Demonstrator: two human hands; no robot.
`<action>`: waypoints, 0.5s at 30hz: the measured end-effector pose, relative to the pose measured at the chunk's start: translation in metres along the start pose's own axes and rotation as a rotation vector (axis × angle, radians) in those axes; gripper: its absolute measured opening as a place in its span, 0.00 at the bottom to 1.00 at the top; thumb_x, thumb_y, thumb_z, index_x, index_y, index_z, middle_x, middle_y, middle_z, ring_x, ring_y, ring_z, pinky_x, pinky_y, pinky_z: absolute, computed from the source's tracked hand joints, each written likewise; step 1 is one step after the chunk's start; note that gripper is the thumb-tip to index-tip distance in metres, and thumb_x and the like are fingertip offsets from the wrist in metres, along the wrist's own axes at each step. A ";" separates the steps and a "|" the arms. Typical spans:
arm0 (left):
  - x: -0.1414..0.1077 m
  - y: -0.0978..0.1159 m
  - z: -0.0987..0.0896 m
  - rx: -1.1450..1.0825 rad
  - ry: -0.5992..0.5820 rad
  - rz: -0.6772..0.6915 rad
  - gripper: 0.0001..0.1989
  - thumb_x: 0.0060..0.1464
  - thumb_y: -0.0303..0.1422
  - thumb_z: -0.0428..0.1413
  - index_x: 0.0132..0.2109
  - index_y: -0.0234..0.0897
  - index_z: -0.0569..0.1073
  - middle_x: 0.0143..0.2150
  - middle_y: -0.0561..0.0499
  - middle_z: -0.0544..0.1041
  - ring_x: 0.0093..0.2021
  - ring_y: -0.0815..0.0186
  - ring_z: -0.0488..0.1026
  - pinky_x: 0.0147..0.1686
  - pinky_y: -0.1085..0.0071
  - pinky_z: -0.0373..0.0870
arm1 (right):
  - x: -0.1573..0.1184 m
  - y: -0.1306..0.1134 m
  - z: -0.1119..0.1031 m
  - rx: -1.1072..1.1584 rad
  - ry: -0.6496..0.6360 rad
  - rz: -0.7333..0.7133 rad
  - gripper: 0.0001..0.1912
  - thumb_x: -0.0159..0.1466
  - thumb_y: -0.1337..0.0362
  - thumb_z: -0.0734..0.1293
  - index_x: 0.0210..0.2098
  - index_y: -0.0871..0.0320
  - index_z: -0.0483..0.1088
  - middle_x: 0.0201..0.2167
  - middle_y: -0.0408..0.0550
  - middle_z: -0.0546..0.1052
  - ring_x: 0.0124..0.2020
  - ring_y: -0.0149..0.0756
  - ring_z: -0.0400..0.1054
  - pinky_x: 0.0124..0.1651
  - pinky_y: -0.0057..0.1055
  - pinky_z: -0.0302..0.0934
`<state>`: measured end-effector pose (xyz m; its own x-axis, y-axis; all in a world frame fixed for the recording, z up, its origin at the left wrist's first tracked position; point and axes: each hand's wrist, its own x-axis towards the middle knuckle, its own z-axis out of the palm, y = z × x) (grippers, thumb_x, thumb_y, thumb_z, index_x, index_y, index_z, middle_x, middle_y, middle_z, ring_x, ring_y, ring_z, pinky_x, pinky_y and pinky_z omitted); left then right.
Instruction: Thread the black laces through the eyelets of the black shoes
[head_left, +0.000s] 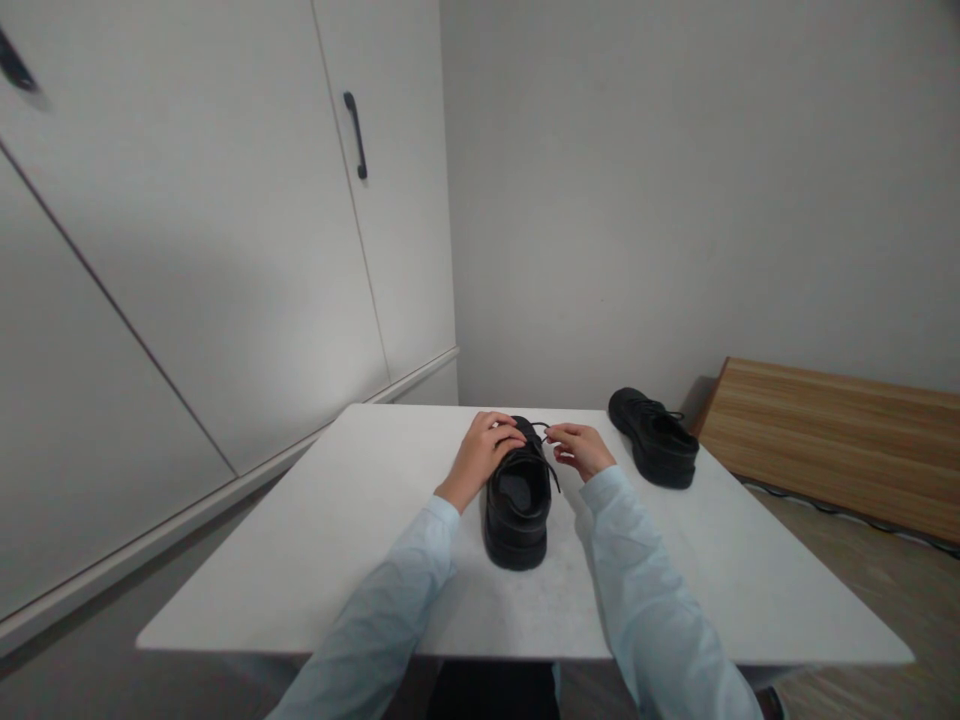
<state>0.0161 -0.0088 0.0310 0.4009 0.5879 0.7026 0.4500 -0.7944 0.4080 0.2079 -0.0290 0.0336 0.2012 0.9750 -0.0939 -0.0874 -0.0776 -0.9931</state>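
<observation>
A black lace-up shoe stands upright in the middle of the white table, its heel toward me and its toe pointing away. My left hand rests on the left side and top of the shoe, fingers bent over the lacing; whether they grip anything is hidden. Just right of the shoe, my right hand pinches a thin black shoelace between thumb and fingers. A loose lace end hangs over the shoe's right side. The second black shoe stands at the table's right edge, with its laces on.
The white table reaches back toward a grey wall. White cabinets with dark handles stand on the left. A wood-grain panel lies beyond the table on the right, with a dark cable along its lower edge.
</observation>
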 end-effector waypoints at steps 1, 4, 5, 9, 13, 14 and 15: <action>0.000 -0.001 0.001 0.004 -0.012 0.000 0.04 0.52 0.31 0.58 0.34 0.42 0.78 0.42 0.50 0.74 0.46 0.63 0.68 0.50 0.62 0.67 | -0.001 0.000 0.000 -0.002 -0.009 0.011 0.08 0.44 0.63 0.73 0.22 0.60 0.72 0.19 0.44 0.74 0.15 0.23 0.61 0.19 0.22 0.57; 0.001 -0.003 0.002 0.035 -0.042 0.022 0.04 0.51 0.31 0.58 0.34 0.42 0.79 0.43 0.50 0.74 0.47 0.62 0.67 0.50 0.61 0.67 | -0.001 0.000 0.001 -0.009 -0.029 0.024 0.07 0.44 0.64 0.72 0.21 0.60 0.72 0.19 0.44 0.74 0.15 0.23 0.60 0.18 0.22 0.56; 0.002 -0.004 0.003 0.048 -0.047 0.033 0.04 0.52 0.32 0.58 0.34 0.43 0.79 0.43 0.49 0.74 0.47 0.62 0.67 0.50 0.61 0.67 | -0.002 0.000 0.002 -0.014 -0.033 0.027 0.07 0.44 0.64 0.73 0.21 0.60 0.72 0.19 0.44 0.74 0.15 0.23 0.60 0.18 0.22 0.56; 0.003 -0.006 0.005 0.091 -0.083 0.066 0.05 0.52 0.32 0.58 0.35 0.43 0.79 0.44 0.49 0.74 0.48 0.61 0.66 0.49 0.60 0.67 | -0.002 0.000 0.002 -0.033 -0.059 0.044 0.06 0.43 0.66 0.73 0.20 0.60 0.72 0.18 0.44 0.74 0.15 0.24 0.61 0.18 0.22 0.56; 0.004 -0.006 0.004 0.104 -0.130 0.078 0.06 0.52 0.32 0.57 0.36 0.44 0.79 0.44 0.49 0.74 0.47 0.61 0.66 0.49 0.60 0.67 | -0.002 0.000 0.001 -0.077 -0.057 0.048 0.06 0.44 0.66 0.71 0.18 0.60 0.69 0.17 0.43 0.74 0.14 0.23 0.61 0.18 0.22 0.55; 0.005 -0.006 0.003 0.106 -0.137 0.081 0.06 0.52 0.32 0.57 0.36 0.44 0.79 0.44 0.49 0.74 0.47 0.61 0.66 0.49 0.60 0.67 | -0.002 0.000 0.001 -0.095 -0.053 0.048 0.07 0.44 0.66 0.71 0.17 0.60 0.69 0.17 0.43 0.74 0.14 0.23 0.60 0.18 0.22 0.55; 0.006 -0.005 0.002 0.109 -0.146 0.086 0.06 0.52 0.32 0.57 0.36 0.45 0.79 0.44 0.49 0.74 0.47 0.60 0.66 0.49 0.61 0.66 | -0.002 0.000 0.001 -0.113 -0.052 0.047 0.07 0.44 0.66 0.71 0.16 0.60 0.68 0.16 0.43 0.74 0.14 0.23 0.60 0.18 0.22 0.55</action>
<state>0.0174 -0.0008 0.0319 0.5491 0.5408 0.6372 0.4899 -0.8260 0.2789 0.2067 -0.0307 0.0334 0.1487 0.9789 -0.1400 0.0151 -0.1438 -0.9895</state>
